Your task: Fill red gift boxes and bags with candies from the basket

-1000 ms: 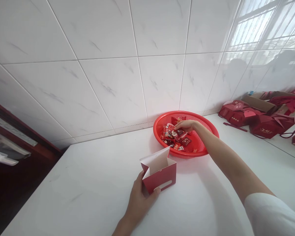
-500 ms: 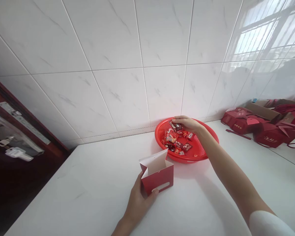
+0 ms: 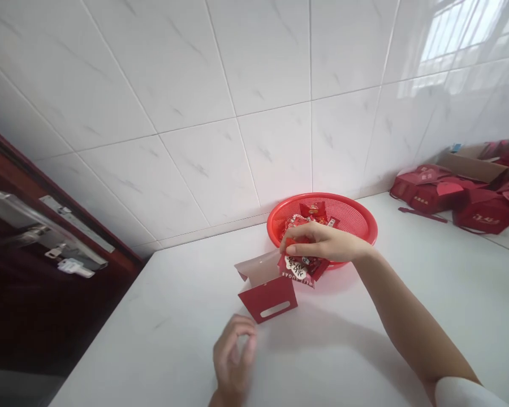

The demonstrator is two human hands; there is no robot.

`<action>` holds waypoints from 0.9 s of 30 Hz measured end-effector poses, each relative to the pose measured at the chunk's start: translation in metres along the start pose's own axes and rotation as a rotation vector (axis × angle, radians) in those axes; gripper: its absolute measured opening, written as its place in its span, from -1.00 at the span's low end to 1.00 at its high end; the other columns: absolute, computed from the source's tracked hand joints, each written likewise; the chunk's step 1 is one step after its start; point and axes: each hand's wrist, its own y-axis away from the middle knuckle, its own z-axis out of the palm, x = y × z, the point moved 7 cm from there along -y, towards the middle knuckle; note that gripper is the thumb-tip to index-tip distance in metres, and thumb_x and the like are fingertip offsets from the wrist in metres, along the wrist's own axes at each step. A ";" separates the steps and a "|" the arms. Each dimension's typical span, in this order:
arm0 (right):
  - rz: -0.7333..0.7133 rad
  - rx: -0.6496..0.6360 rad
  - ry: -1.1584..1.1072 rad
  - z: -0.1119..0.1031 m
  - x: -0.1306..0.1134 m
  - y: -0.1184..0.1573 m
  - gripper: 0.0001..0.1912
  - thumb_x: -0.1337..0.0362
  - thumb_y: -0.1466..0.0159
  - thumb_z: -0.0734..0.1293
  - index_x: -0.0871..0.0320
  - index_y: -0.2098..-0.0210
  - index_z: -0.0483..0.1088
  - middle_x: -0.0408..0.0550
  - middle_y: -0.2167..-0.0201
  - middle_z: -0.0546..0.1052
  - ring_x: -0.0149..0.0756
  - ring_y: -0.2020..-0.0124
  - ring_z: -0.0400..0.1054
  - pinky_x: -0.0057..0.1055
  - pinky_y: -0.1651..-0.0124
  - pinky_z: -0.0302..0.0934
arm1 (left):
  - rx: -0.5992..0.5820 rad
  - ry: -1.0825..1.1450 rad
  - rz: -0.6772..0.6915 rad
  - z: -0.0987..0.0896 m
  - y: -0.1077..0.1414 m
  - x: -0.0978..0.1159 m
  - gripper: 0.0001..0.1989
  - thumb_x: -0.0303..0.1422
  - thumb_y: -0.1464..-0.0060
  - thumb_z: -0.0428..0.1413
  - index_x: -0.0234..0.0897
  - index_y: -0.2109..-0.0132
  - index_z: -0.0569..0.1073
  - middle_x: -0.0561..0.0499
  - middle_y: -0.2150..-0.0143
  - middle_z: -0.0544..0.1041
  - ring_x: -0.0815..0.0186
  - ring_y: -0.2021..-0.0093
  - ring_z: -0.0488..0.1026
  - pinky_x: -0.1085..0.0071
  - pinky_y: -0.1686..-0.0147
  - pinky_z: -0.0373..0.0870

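A small red box (image 3: 268,299) with a pale inside stands on the white tabletop, its top flaps up. Just below it hovers my left hand (image 3: 236,353), fingers curled with a gap to the thumb, holding nothing and apart from the box. My right hand (image 3: 309,244) pinches several red candy packets (image 3: 299,268) beside the box's upper right edge, over the near rim of a red plastic basket (image 3: 356,217). More wrapped candies (image 3: 314,211) lie in the basket, partly hidden by my right hand.
Folded dark red boxes (image 3: 432,189) and an open cardboard box (image 3: 470,165) sit at the right. A tiled wall runs behind the white table (image 3: 161,316). At the left is a dark red door with a metal lock and keys (image 3: 74,267).
My left hand has let go of the red box and moved down from it. My right hand has come out of the basket towards the box with candy packets. The view has shifted.
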 end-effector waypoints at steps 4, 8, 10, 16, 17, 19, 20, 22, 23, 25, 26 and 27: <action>-0.077 -0.165 -0.001 0.024 -0.020 0.011 -0.80 0.20 -0.38 0.29 0.18 0.19 0.49 -0.09 0.30 0.54 -0.36 0.31 0.41 -0.49 0.31 0.24 | -0.323 0.227 -0.228 0.042 0.028 0.003 -0.53 0.08 -0.03 0.21 -0.19 0.10 0.54 -0.11 0.24 0.55 0.10 0.29 0.44 0.19 0.20 0.37; -0.062 -0.320 0.178 0.059 -0.025 0.018 -0.88 0.29 -0.35 0.30 0.18 0.22 0.47 -0.14 0.40 0.52 -0.44 0.45 0.33 -0.53 0.45 0.15 | -0.494 0.509 -0.433 0.091 0.045 0.000 -0.07 0.32 0.35 0.26 -0.24 -0.05 0.46 -0.23 0.15 0.57 -0.05 0.24 0.53 0.09 0.24 0.41; -0.034 -0.352 0.307 0.072 -0.022 0.019 -0.86 0.26 -0.36 0.30 0.17 0.29 0.44 -0.16 0.45 0.48 -0.44 0.49 0.26 -0.52 0.51 0.04 | -0.440 0.590 -0.514 0.102 0.043 0.001 -0.09 0.35 0.43 0.26 -0.21 0.04 0.49 -0.20 0.23 0.57 -0.10 0.24 0.54 0.05 0.24 0.43; 0.084 -0.334 0.386 0.078 -0.012 0.018 -0.78 0.22 -0.35 0.27 0.14 0.42 0.30 -0.18 0.54 0.37 -0.43 0.54 0.20 -0.48 0.56 -0.05 | -0.293 0.842 -0.698 0.122 0.035 0.029 -0.64 -0.10 0.04 0.33 -0.23 0.18 0.50 -0.05 0.36 0.53 0.02 0.24 0.57 0.10 0.17 0.46; 0.090 -0.320 0.363 0.075 -0.012 0.017 -0.79 0.22 -0.34 0.27 0.13 0.41 0.29 -0.19 0.54 0.38 -0.43 0.55 0.21 -0.48 0.57 -0.05 | -0.253 0.869 -0.707 0.123 0.033 0.033 -0.68 -0.15 0.05 0.34 -0.22 0.21 0.50 -0.02 0.39 0.51 0.06 0.27 0.56 0.12 0.19 0.47; 0.096 -0.268 0.313 0.069 -0.012 0.017 -0.81 0.24 -0.33 0.28 0.12 0.40 0.26 -0.19 0.53 0.41 -0.44 0.55 0.23 -0.49 0.57 -0.04 | -0.199 0.898 -0.708 0.124 0.028 0.038 -0.69 -0.17 0.10 0.35 -0.21 0.26 0.50 0.01 0.42 0.48 0.12 0.33 0.53 0.14 0.23 0.48; 0.097 -0.232 0.290 0.065 -0.012 0.016 -0.81 0.24 -0.33 0.28 0.12 0.41 0.24 -0.19 0.52 0.43 -0.44 0.54 0.24 -0.50 0.56 -0.02 | -0.185 0.898 -0.706 0.125 0.024 0.039 -0.69 -0.16 0.12 0.35 -0.21 0.28 0.49 0.02 0.43 0.48 0.15 0.34 0.51 0.14 0.23 0.49; 0.099 -0.162 0.261 0.057 -0.012 0.017 -0.78 0.23 -0.34 0.27 0.12 0.42 0.22 -0.18 0.49 0.46 -0.44 0.52 0.27 -0.51 0.53 0.00 | -0.180 0.878 -0.713 0.125 0.017 0.041 -0.68 -0.14 0.15 0.35 -0.21 0.30 0.49 0.01 0.41 0.48 0.18 0.34 0.49 0.13 0.19 0.50; 0.100 -0.140 0.253 0.054 -0.013 0.017 -0.77 0.22 -0.35 0.27 0.12 0.42 0.21 -0.17 0.48 0.47 -0.45 0.52 0.28 -0.51 0.52 0.00 | -0.176 0.866 -0.719 0.125 0.013 0.042 -0.68 -0.14 0.15 0.35 -0.21 0.30 0.49 0.00 0.38 0.49 0.19 0.33 0.48 0.12 0.17 0.51; 0.111 -0.127 0.241 0.050 -0.013 0.018 -0.75 0.21 -0.37 0.26 0.13 0.42 0.22 -0.17 0.48 0.47 -0.46 0.53 0.28 -0.51 0.52 -0.02 | -0.168 0.858 -0.734 0.123 0.006 0.043 -0.69 -0.15 0.14 0.36 -0.21 0.30 0.50 0.01 0.36 0.50 0.21 0.32 0.47 0.14 0.17 0.52; 0.122 -0.130 0.238 0.050 -0.013 0.019 -0.75 0.19 -0.38 0.26 0.13 0.42 0.22 -0.18 0.49 0.46 -0.46 0.54 0.27 -0.51 0.53 -0.03 | -0.165 0.860 -0.742 0.123 0.004 0.044 -0.69 -0.16 0.15 0.37 -0.21 0.30 0.50 0.02 0.36 0.50 0.23 0.33 0.47 0.16 0.19 0.52; 0.133 -0.136 0.236 0.049 -0.012 0.020 -0.74 0.18 -0.38 0.26 0.13 0.41 0.22 -0.19 0.51 0.44 -0.47 0.55 0.26 -0.51 0.54 -0.04 | -0.169 0.863 -0.748 0.123 0.002 0.044 -0.69 -0.18 0.15 0.38 -0.21 0.31 0.50 0.03 0.37 0.49 0.25 0.34 0.46 0.19 0.21 0.52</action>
